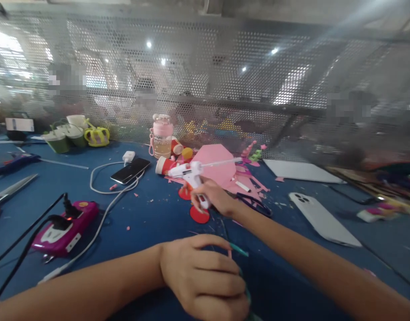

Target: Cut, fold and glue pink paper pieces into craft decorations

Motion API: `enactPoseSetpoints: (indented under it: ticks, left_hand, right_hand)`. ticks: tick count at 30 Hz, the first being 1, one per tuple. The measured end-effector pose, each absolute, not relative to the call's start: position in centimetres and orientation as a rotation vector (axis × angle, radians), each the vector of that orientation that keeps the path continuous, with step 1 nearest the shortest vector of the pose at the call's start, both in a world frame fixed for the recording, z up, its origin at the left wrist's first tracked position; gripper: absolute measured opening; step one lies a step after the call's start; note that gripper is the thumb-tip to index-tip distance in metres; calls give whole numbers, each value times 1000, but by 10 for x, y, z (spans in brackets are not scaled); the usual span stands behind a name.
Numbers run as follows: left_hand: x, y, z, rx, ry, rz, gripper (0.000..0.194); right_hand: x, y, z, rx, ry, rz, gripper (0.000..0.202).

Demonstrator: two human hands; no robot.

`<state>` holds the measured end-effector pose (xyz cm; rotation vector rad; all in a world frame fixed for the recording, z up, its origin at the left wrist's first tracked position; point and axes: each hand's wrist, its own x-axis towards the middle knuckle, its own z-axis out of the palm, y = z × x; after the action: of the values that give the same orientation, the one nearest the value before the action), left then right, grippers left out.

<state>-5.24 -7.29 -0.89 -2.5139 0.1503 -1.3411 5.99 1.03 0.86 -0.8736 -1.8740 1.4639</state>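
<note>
My right hand (217, 196) is wrapped round the handle of a white hot glue gun (191, 174). The gun's nozzle points left, and a clear glue stick (221, 162) juts out of its back. Below the gun, two red discs (199, 216) lie on the blue tabletop. Closer to me, my left hand (207, 278) is curled with its back towards the camera. A thin teal piece (239, 249) shows beyond its fingers, and more teal shows under them. The hand hides most of that piece, so its kind is unclear.
Pink paper (218, 165) and scraps lie behind the gun, near a pink-lidded bottle (162, 138) and a red paper cup (163, 166). On the left are a black phone (130, 170), scissors (14, 189) and a magenta power strip (66, 229) with cables. A white phone (323, 218) lies right.
</note>
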Motion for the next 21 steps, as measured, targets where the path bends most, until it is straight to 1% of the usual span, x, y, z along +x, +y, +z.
enactPoseSetpoints:
  ticks: [3, 6, 9, 11, 13, 17, 21]
  left_hand:
    - [-58, -67, -9, -2584, 89, -1250, 25]
    - [-63, -52, -13, -2637, -126, -1371, 24]
    - [-67, -35, -21, -2499, -621, -1710, 12]
    - [-69, -26, -25, -2453, -940, -1799, 9]
    - [-70, -20, -28, -2489, -1158, -1821, 7]
    - [-69, -15, -30, -2482, -1465, -1857, 8]
    - [-68, -14, -30, -2386, -1666, -1881, 12]
  right_hand:
    - [98, -2, -1, -892, -1615, 1511, 25]
    - [127, -13, -12, -993, -1499, 1532, 37]
    - [144, -20, -23, -1043, -1437, 1572, 44]
    - [150, -22, -27, -1046, -1423, 1626, 45]
    - [153, -23, -29, -1041, -1432, 1681, 44]
    - [159, -20, -28, -1013, -1450, 1777, 45]
    - [166, -18, -24, -1083, -1484, 1889, 47]
